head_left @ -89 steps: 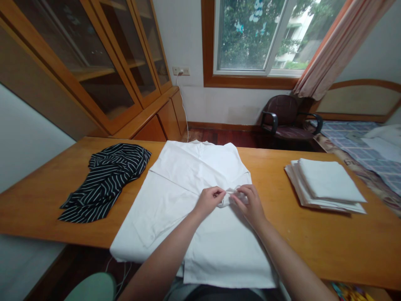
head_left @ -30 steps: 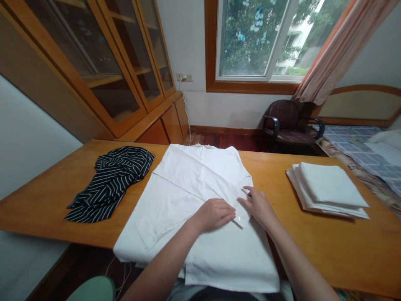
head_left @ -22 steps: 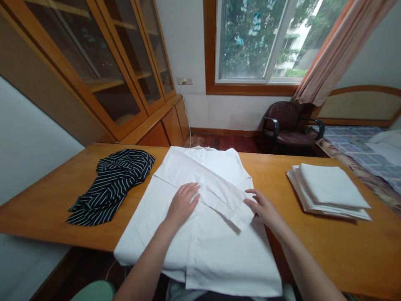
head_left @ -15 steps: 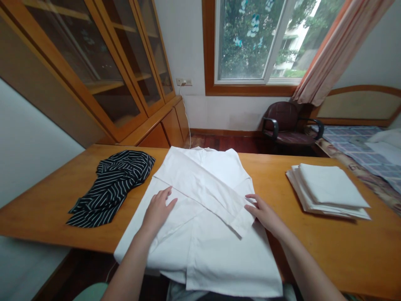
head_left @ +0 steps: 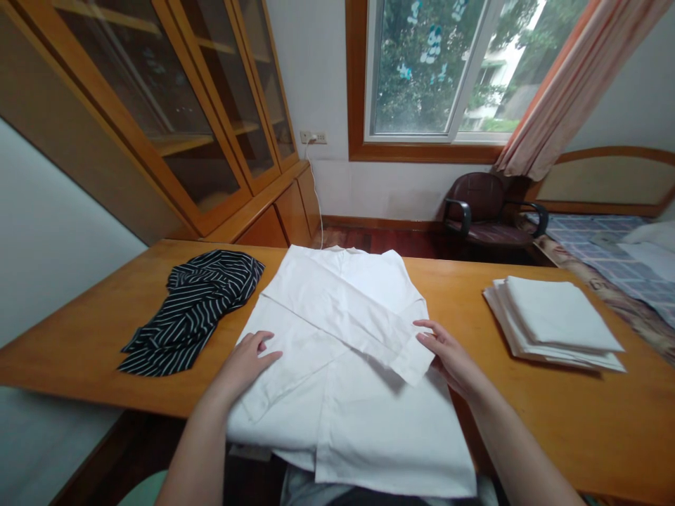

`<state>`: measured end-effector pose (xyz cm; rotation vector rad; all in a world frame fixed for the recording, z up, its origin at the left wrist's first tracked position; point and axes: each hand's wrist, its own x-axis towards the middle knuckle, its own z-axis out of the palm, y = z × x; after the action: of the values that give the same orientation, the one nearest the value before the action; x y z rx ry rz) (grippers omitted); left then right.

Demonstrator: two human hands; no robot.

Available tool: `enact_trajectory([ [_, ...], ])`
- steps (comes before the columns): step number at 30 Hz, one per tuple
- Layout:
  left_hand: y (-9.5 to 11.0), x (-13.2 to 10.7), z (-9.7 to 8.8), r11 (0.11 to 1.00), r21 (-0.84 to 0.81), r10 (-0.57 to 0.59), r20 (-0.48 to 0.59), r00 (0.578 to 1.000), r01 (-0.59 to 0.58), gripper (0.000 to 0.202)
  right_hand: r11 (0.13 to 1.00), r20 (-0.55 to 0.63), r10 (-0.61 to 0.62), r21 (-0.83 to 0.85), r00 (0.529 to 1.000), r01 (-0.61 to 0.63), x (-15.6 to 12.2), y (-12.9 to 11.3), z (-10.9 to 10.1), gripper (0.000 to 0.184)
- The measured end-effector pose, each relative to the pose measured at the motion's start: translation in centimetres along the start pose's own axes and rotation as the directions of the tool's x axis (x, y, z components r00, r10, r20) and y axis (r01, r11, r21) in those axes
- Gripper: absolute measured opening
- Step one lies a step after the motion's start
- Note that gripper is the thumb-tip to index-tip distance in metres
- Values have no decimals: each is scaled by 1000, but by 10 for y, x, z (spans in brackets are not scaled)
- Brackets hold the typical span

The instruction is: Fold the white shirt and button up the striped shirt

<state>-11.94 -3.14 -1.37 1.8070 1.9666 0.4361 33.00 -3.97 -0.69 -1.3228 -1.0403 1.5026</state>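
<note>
A white long-sleeved shirt [head_left: 358, 422] lies in front of me, its lower part overhanging the near table edge. Its sleeves cross over the front, one slanting down to the right with its cuff slightly raised. My left hand [head_left: 247, 364] rests at the shirt's left side, thumb and forefinger apart, the other fingers partly curled. At the right side, my right hand [head_left: 448, 355] has its thumb and forefinger close together at the sleeve end, pinching the fabric. Its remaining fingers are partly hidden.
A black garment with white stripes [head_left: 197, 309] lies crumpled on the wooden table [head_left: 527, 414] at left. On the right is a stack of folded white cloth [head_left: 564, 313]. Beyond stand a glass-door cabinet [head_left: 237, 211], an armchair [head_left: 482, 204] and a bed [head_left: 601, 242].
My left hand has moved left and down to the shirt's side, and the lower left edge has come inward. The right cuff has shifted up and right beside my right hand.
</note>
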Motion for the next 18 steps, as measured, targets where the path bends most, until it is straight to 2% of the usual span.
enact_trajectory([
  [5,-4,-5,-10,984,-163,-61,88,994,74,64,964,-33,-22,-265,999,12,-1,9,-4,40],
  [10,-6,-12,-14,918,-364,-122,124,985,159,71,986,38,5,-168,999,2,-7,-2,-5,47],
  [11,-8,-13,-13,909,-380,-132,134,982,174,73,983,41,12,-183,999,-4,-7,-2,-6,46],
  [13,-12,-14,-11,906,-380,-135,160,978,187,75,949,25,26,-313,999,-16,-5,3,-11,43],
  [15,-16,-14,-9,930,-329,-115,171,979,167,74,848,2,-26,-530,1000,22,-3,12,-18,39],
  [18,-15,-10,-11,982,-165,-74,120,990,94,73,576,38,-248,-798,968,179,2,22,-28,40],
])
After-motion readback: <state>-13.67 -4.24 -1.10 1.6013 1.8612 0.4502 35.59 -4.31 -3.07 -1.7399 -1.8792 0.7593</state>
